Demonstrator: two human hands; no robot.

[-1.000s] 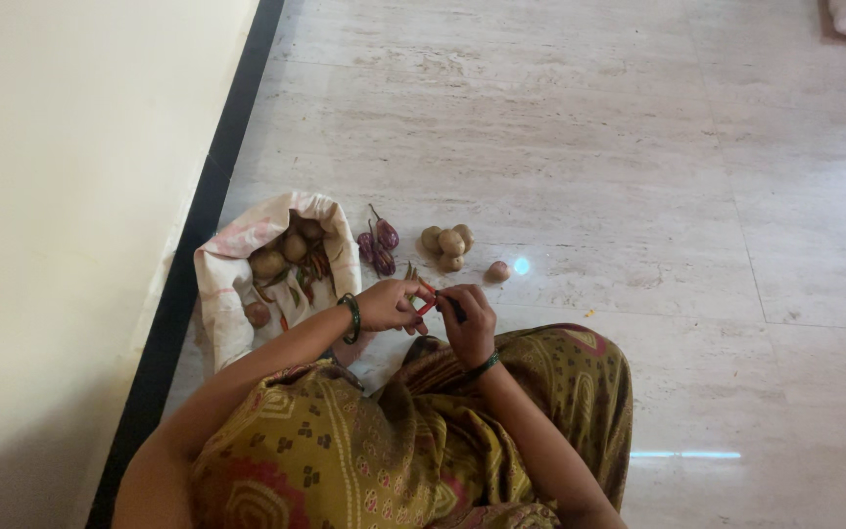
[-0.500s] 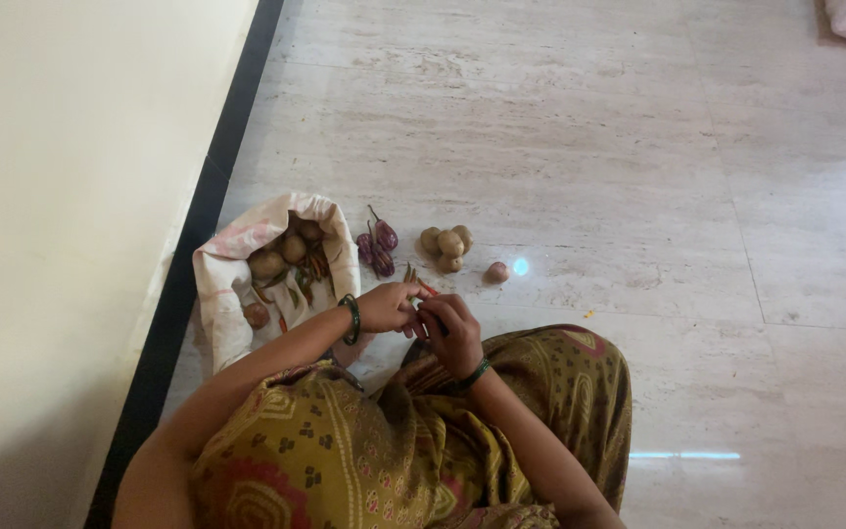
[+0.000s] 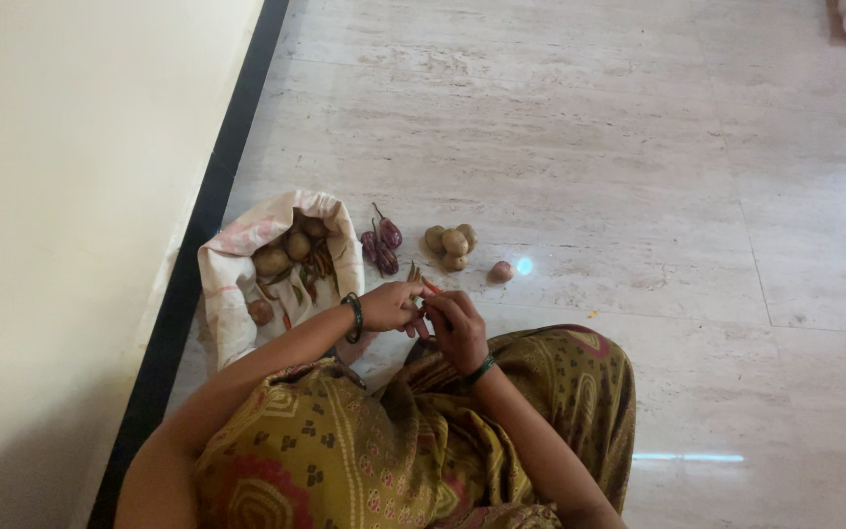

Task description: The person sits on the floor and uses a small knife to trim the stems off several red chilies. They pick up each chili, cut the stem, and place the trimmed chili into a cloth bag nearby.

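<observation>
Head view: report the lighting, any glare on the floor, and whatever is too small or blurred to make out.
Head view: soft, even daylight; a small bright glare spot on the floor beside the lone onion, and a pale streak of reflection lower right; the wall at left is washed out; what the left hand and right hand pinch is too small to identify beyond a red-orange sliver.

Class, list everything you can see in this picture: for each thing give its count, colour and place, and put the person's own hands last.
Cloth bag: one, white and pink, on the floor by the wall, open, with round brown vegetables and chillies inside.
Brinjals: about three, purple, right of the bag.
Potatoes: about four, brown, piled right of the brinjals.
Onion: one, pinkish, right of the potatoes.
Chillies: a few, red and green, between the hands; count unclear.
Floor: pale marble.
Wall: cream, black skirting.
Left hand: green bangle, gripping chillies.
Right hand: green bangle, on the chillies.
</observation>
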